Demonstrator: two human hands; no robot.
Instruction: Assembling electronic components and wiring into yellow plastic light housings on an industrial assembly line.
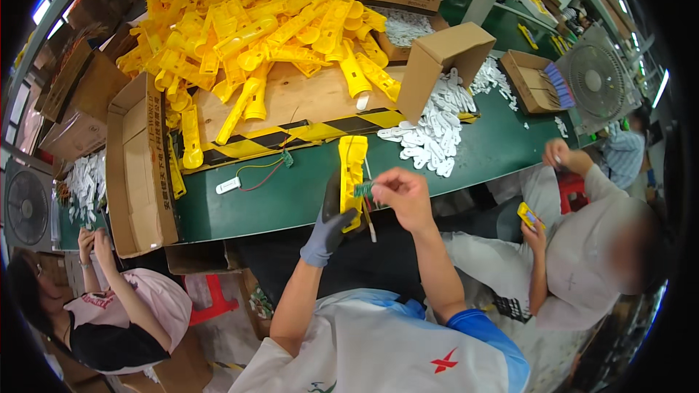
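Observation:
My left hand [329, 220], in a grey-and-black glove, is closed around a long yellow plastic housing [352, 160] held upright over the front edge of the bench. The housing's hollow inner side faces me. My bare right hand [401, 195] pinches a small green circuit board [363, 188] against the middle of the housing. A thin lead with a whitish end [372, 231] hangs below the board. On the bench to the left lies a white oval piece [228, 185], joined by yellow and red wires to another small green board [287, 159].
A large heap of yellow housings [240, 36] covers the wooden board behind a black-and-yellow striped edge. White plastic pieces [437, 124] are piled at right beside an upright cardboard box [444, 58]. An open carton [138, 167] stands at left. Co-workers [116, 313] sit on both sides.

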